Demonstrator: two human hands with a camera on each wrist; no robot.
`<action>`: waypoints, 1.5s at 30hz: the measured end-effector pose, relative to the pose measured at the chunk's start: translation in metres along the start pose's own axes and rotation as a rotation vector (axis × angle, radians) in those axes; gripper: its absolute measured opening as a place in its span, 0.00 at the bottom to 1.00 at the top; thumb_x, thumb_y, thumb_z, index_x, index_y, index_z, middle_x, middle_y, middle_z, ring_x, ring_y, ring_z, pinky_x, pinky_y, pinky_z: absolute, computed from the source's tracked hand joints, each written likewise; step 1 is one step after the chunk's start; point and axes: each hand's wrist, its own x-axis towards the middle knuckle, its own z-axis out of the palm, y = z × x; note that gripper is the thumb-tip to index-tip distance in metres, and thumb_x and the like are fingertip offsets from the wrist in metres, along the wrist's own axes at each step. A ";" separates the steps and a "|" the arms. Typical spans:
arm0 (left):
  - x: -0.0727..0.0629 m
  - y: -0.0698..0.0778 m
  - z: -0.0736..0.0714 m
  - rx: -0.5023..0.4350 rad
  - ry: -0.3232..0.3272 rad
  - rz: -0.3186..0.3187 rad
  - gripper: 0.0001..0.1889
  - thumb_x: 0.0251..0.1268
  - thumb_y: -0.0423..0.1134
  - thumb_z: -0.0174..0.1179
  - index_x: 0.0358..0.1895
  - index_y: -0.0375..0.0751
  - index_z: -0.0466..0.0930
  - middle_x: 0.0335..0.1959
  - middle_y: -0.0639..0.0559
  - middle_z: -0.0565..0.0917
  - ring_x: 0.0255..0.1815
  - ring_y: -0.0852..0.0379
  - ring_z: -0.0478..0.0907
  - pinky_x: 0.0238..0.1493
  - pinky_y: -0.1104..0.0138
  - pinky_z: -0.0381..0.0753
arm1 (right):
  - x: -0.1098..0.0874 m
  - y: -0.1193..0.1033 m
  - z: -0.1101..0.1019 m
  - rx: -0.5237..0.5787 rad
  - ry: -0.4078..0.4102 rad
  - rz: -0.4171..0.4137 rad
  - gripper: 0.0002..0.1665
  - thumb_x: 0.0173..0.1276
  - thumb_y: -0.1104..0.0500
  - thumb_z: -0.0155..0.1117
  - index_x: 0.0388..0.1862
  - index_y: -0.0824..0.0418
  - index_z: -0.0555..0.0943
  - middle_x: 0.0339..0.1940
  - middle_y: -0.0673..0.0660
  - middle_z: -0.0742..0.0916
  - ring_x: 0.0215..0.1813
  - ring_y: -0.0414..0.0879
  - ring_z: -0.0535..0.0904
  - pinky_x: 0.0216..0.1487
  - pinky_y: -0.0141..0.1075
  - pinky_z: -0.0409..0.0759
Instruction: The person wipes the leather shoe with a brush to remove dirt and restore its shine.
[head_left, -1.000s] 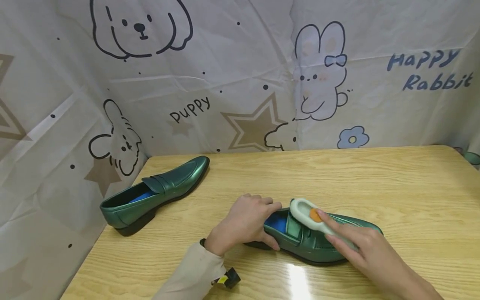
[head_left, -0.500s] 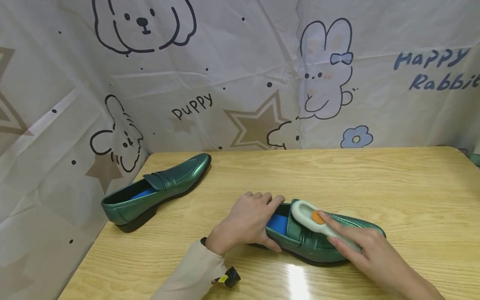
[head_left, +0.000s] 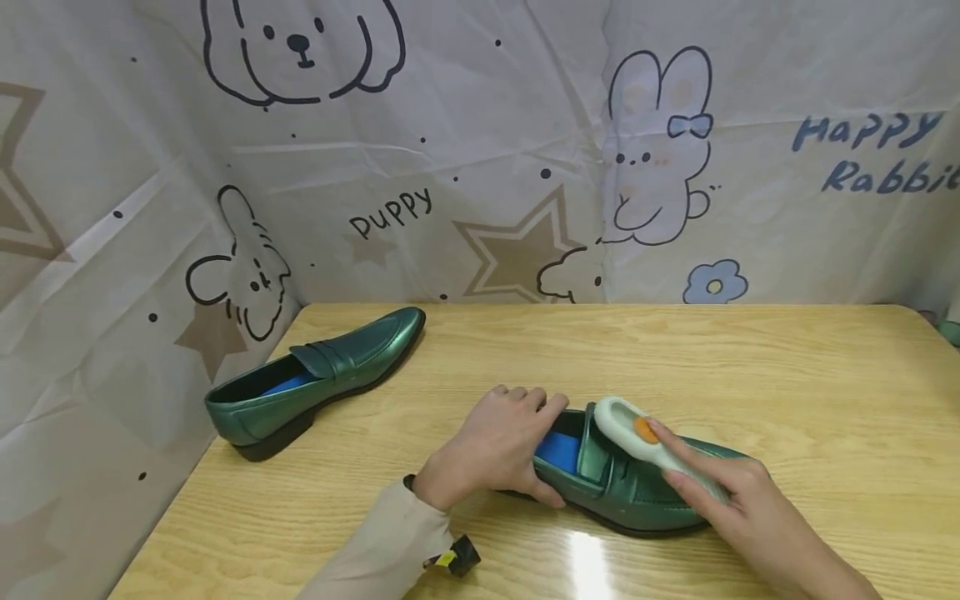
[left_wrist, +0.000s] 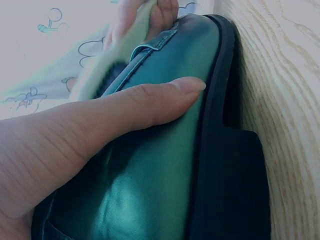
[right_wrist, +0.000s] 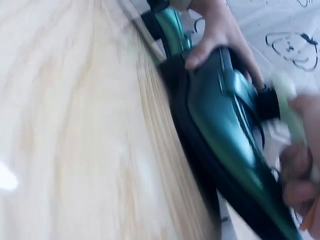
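Note:
A metallic green loafer with a blue insole lies sole down on the table, its toe to the right. At its heel end my left hand grips it, the thumb pressed along the near side; the left wrist view shows the thumb just above the black sole. My right hand holds a pale green brush with an orange button by its handle, one finger near the button. The brush head is over the loafer's strap and tongue. Dark bristles show against the upper in the right wrist view.
The matching green loafer stands at the table's left back, toe toward the wall. A wooden table carries both shoes. Printed cloth hangs behind and at the left. A small black device is by the left cuff.
The brush and right hand have slid slightly right, toward the loafer's toe. My left hand keeps its grip at the heel. The head view has shifted a little.

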 end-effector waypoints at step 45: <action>0.000 0.005 0.004 0.045 0.020 -0.050 0.53 0.30 0.76 0.68 0.61 0.47 0.69 0.48 0.52 0.81 0.45 0.54 0.79 0.46 0.62 0.78 | -0.003 -0.003 -0.003 -0.098 0.001 0.136 0.36 0.68 0.62 0.63 0.73 0.47 0.66 0.59 0.56 0.81 0.34 0.31 0.73 0.31 0.20 0.69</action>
